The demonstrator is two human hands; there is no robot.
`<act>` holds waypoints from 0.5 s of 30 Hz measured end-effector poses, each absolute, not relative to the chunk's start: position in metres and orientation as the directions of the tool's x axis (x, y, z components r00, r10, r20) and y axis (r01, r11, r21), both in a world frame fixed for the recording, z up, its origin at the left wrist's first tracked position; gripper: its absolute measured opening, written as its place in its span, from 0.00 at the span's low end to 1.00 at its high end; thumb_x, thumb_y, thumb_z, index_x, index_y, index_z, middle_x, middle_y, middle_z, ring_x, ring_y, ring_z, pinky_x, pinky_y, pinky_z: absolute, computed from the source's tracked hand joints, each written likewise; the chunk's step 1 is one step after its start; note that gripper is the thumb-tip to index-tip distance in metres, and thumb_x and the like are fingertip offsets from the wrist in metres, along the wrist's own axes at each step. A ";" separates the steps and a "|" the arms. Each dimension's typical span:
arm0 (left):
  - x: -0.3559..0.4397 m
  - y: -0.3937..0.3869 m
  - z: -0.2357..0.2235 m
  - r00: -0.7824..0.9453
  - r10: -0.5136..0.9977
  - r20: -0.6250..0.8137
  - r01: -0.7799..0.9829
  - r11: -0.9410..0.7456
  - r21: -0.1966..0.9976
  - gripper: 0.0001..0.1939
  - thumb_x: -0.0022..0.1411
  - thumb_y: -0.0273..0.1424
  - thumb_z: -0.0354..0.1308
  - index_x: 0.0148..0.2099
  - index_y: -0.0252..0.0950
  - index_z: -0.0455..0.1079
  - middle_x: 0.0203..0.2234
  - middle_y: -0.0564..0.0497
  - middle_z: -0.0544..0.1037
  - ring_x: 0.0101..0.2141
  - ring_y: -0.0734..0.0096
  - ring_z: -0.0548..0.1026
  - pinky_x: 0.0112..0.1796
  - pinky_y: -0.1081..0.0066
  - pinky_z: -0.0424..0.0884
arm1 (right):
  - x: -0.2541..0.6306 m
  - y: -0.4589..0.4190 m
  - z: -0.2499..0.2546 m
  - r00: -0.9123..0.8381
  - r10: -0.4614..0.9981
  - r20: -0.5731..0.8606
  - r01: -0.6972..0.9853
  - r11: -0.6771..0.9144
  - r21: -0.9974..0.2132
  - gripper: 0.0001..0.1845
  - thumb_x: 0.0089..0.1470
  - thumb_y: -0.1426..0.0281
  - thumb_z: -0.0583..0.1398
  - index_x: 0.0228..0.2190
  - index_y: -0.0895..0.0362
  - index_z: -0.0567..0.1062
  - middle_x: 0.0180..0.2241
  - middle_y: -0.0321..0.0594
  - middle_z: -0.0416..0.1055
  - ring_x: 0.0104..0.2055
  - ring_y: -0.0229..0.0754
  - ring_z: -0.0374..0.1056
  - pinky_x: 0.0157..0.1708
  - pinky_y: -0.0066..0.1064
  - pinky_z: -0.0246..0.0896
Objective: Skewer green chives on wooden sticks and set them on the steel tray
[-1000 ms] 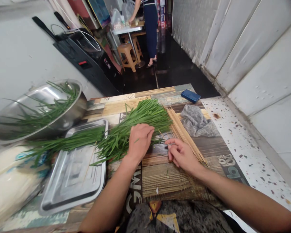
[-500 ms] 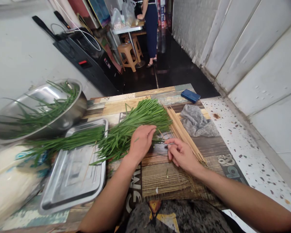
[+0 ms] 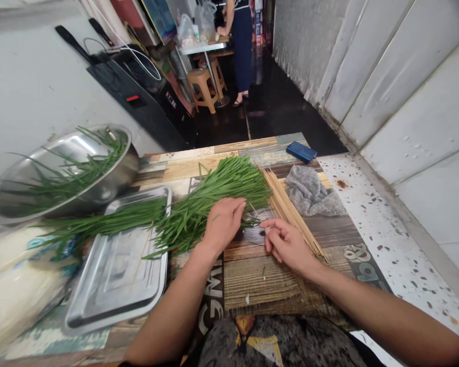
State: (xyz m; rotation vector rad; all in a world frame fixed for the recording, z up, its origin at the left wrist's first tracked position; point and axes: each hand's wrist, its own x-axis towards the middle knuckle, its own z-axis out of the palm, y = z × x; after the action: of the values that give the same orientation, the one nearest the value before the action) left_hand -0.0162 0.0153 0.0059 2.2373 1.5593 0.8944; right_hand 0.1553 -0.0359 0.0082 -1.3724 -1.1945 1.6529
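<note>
My left hand (image 3: 225, 221) is closed over a few garlic chives, their stem ends (image 3: 250, 223) poking out toward the right; its fingertips are mostly hidden. Thumb and forefinger of my right hand (image 3: 286, 242) pinch a thin bamboo skewer (image 3: 255, 211) close to those stem ends. Whether the skewer passes through the stems is too small to tell. A large heap of green garlic chives (image 3: 229, 178) lies just beyond my left hand. Beside my right hand, a row of loose bamboo skewers (image 3: 290, 209) rests on the wood-patterned table (image 3: 252, 285).
On the left are a metal tray (image 3: 115, 280) bearing chives and a skewer, a steel bowl (image 3: 126, 168) of greens, and a white plastic bag (image 3: 19, 290). A grey cloth (image 3: 311, 191) and blue box (image 3: 301, 152) lie right. Another person (image 3: 243, 51) stands at a far table.
Both hands hold nearly the same place and pose. The view has shifted very slightly.
</note>
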 end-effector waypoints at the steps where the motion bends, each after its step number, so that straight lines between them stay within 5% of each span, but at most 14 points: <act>1: -0.016 0.015 0.007 0.222 0.923 0.314 0.748 -0.368 0.552 0.12 0.63 0.30 0.49 0.39 0.35 0.74 0.30 0.49 0.78 0.33 0.69 0.74 0.38 0.68 0.69 | 0.155 -0.036 0.008 -0.225 0.902 -0.369 0.053 -0.367 -0.929 0.14 0.51 0.62 0.53 0.36 0.58 0.67 0.14 0.25 0.62 0.09 0.27 0.48 0.09 0.19 0.41; 15: -0.015 0.016 0.005 0.195 0.935 0.295 0.716 -0.342 0.609 0.11 0.60 0.29 0.50 0.38 0.35 0.75 0.34 0.48 0.79 0.35 0.69 0.76 0.40 0.69 0.71 | 0.155 -0.035 0.008 -0.236 0.898 -0.372 0.058 -0.369 -0.928 0.15 0.51 0.62 0.53 0.36 0.59 0.68 0.14 0.26 0.61 0.10 0.27 0.48 0.09 0.20 0.41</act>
State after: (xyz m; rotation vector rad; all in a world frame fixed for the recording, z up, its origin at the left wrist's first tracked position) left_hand -0.0150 0.0155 0.0045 2.1400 1.5543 0.9091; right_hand 0.1548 -0.0350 0.0077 -1.3719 -1.1940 1.6758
